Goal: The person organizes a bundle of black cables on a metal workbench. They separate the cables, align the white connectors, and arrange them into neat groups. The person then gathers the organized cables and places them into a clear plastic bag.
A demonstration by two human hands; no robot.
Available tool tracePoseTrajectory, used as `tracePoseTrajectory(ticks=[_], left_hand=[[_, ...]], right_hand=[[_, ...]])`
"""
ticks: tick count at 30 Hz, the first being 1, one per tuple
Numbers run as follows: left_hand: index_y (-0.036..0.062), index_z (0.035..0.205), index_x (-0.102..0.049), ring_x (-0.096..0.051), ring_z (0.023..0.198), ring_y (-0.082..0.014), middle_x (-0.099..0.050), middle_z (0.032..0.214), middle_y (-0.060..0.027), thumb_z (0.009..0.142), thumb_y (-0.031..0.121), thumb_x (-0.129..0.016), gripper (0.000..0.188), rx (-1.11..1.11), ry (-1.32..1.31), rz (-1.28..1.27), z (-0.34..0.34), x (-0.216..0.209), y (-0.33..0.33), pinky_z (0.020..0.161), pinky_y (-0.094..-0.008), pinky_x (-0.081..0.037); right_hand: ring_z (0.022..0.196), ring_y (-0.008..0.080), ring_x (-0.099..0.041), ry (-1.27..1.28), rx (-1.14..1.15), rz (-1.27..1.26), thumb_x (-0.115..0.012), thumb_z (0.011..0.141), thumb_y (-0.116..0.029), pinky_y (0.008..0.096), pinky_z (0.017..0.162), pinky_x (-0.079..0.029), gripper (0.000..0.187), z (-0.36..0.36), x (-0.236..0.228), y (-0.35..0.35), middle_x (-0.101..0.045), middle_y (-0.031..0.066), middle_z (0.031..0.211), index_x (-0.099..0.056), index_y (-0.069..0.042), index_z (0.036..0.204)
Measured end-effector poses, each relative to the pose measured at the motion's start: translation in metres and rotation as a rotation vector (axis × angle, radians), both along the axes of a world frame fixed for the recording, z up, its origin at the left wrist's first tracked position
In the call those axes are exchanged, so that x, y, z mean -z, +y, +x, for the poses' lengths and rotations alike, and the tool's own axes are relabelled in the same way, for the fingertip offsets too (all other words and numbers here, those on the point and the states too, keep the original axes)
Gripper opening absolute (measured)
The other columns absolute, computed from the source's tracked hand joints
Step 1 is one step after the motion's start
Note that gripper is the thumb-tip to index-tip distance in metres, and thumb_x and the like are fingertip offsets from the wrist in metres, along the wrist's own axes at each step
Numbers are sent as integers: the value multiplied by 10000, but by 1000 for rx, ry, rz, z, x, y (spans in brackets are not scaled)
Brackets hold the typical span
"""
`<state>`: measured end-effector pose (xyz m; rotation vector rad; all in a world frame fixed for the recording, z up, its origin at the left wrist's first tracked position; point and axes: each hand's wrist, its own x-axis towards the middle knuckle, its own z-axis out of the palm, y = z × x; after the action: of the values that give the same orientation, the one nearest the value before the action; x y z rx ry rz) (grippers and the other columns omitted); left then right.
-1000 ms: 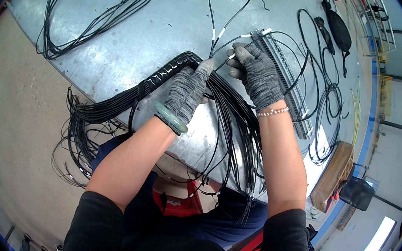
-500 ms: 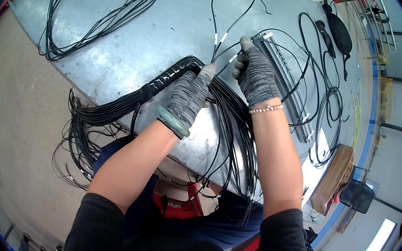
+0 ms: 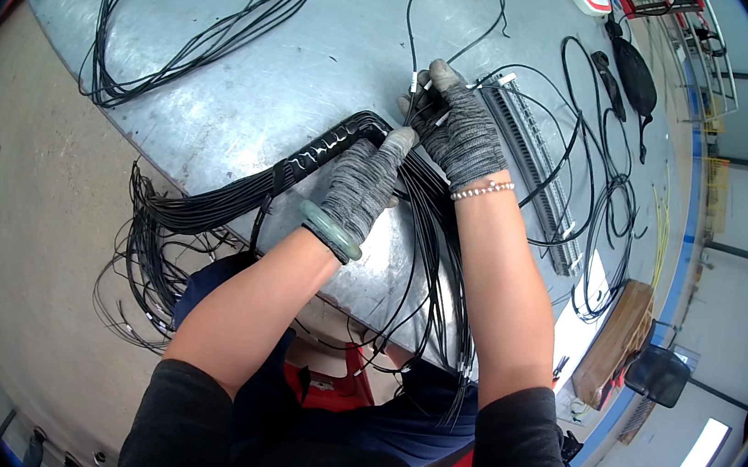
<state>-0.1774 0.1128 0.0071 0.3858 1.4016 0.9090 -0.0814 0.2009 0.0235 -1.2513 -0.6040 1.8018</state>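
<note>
A thick bundle of black cables [image 3: 211, 208] lies across the table's near edge, partly wrapped in shiny black tape [image 3: 324, 147]. My left hand [image 3: 366, 177], in a grey knit glove, is closed round the bundle where it bends and fans out. Just beyond it my right hand [image 3: 462, 124], gloved alike, is closed on a few thin black cables [image 3: 412, 35] with white labels. Their free ends point away from me. Which cables lie between the right fingers is partly hidden. Loose cables [image 3: 432, 249] hang from the bundle between my forearms, over the edge.
A long slotted grey strip [image 3: 534, 169] lies right of my right hand. Coiled black cables [image 3: 614, 192] rest beyond it, and a loop of cables [image 3: 107, 28] at the far left. A black pouch [image 3: 632, 71] lies far right. Below the edge is a red stool [image 3: 329, 385].
My right hand has moved left, toward my left hand, onto the labelled cables. Those cables' free ends have shifted slightly to the right. The left hand keeps its hold.
</note>
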Motion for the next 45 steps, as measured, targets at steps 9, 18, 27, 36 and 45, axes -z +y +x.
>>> tracePoseTrajectory(ticks=[9, 18, 27, 36, 45], left_hand=[[111, 754, -583, -442, 478, -68, -436, 566, 45, 815, 462, -589, 356, -9, -28, 33, 2, 7, -1, 401, -215, -429], [16, 886, -578, -532, 646, -120, -520, 738, -40, 791, 514, -601, 508, 46, -34, 14, -2, 5, -2, 496, -255, -484], [86, 731, -585, -430, 450, -78, -454, 542, 24, 846, 395, -589, 330, -48, -36, 3, 3, 10, -2, 399, -212, -381], [133, 636, -496, -353, 385, -78, -372, 485, 44, 822, 387, -629, 341, -117, -111, 53, 4, 7, -4, 353, -226, -359], [134, 607, -473, -303, 353, -85, -318, 445, 42, 827, 376, -618, 358, -105, -137, 19, 4, 0, -2, 337, -236, -329]], right_hand=[[738, 154, -559, 9, -28, -17, -640, 819, -160, 303, 668, -501, 213, 6, 7, -7, -585, 41, 821, -587, -44, 990], [696, 126, -566, -263, 156, -7, -658, 809, -258, 281, 570, -492, 288, 12, -11, 1, -582, 42, 807, -548, -35, 954], [669, 158, -624, -671, 17, 189, -529, 881, -223, 276, 562, -534, 254, 8, -25, 6, -640, 93, 825, -577, 6, 979], [642, 124, -600, -584, 120, 166, -562, 865, -251, 246, 486, -488, 212, 11, -23, -1, -595, 61, 796, -556, -42, 903], [676, 166, -615, -247, 210, 174, -512, 891, -208, 281, 591, -523, 203, 11, -8, 5, -608, 85, 814, -550, -23, 967]])
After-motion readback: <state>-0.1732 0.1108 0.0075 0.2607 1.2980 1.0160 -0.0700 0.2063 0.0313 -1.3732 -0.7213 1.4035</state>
